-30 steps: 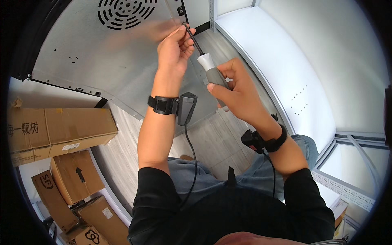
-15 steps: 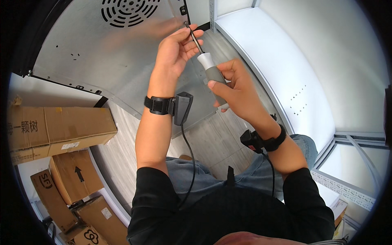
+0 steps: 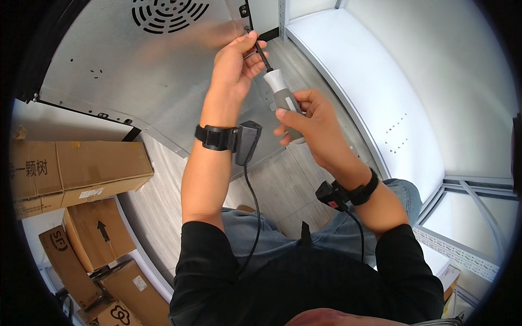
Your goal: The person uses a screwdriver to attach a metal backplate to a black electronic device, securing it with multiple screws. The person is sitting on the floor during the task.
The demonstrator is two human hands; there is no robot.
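My right hand (image 3: 315,124) is wrapped round the grey-and-white handle of a screwdriver (image 3: 278,84). The dark shaft slants up and away to the left. Near the tip, the thumb and forefinger of my left hand (image 3: 237,64) close on the shaft, while its other fingers curl loosely beside it. The tip meets the right-hand edge of a large grey metal panel (image 3: 163,76), next to a dark fastener spot. My left fingertips partly cover the tip, so how it sits in the fastener cannot be made out.
Slotted vents (image 3: 169,12) pierce the panel's far part. A white shelf (image 3: 370,70) with a metal frame runs along the right. Several cardboard boxes (image 3: 103,174) are stacked at the left. Cables hang from the devices strapped to both wrists, above the wood-look floor (image 3: 261,185).
The screwdriver handle has turned a little, with a pale patch now showing on its side. My right fingers have shifted round it. My left hand has stayed near the tip.
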